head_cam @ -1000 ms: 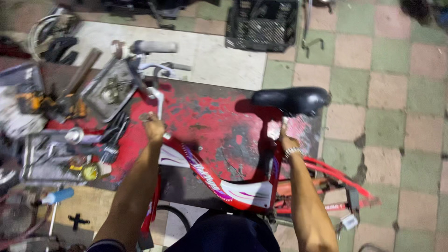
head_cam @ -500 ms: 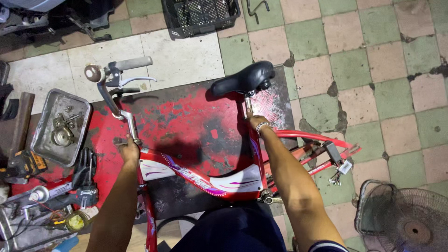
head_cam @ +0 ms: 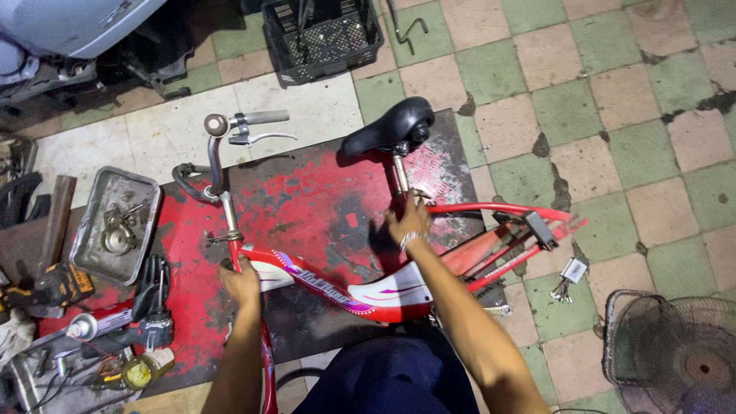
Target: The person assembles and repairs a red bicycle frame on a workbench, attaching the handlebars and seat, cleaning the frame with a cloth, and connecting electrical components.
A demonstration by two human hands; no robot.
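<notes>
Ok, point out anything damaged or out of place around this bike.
The red bike frame has no wheels in view; the left hand grips its front end and the right hand its seat post. A small grey connector box lies loose on the floor tiles, which are cracked and chipped.

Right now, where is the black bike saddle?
In the head view, the black saddle sits above centre on its seat post, just above the right hand gripping the red bike frame, with the black plastic crate beyond it.
</notes>
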